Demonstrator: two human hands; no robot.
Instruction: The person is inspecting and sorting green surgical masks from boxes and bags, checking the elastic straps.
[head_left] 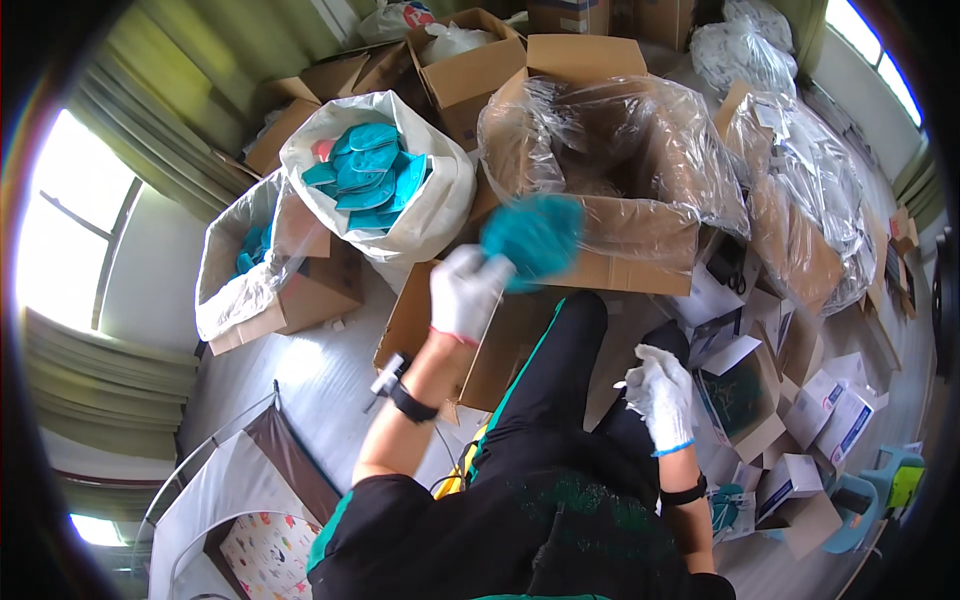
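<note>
My left hand (468, 292), in a white knit glove with a red cuff, grips the edge of a flat, rounded teal piece (533, 240). Motion blurs the piece, so its exact kind does not show. It is held in front of a large cardboard box (640, 235) lined with clear plastic. Left of that box, a white woven sack (440, 205) holds several similar teal pieces (368, 172). My right hand (660, 395), gloved in white with a blue cuff, is above my right leg with its fingers curled in; whatever they may hold is hidden.
A lined box (322, 300) with teal pieces stands at the left. On the right are a plastic-covered box (800, 220), small white cartons (850, 415) and a blue stool (868, 495). A grey folding tent (235, 490) is at lower left. An open carton (410, 320) sits before my legs.
</note>
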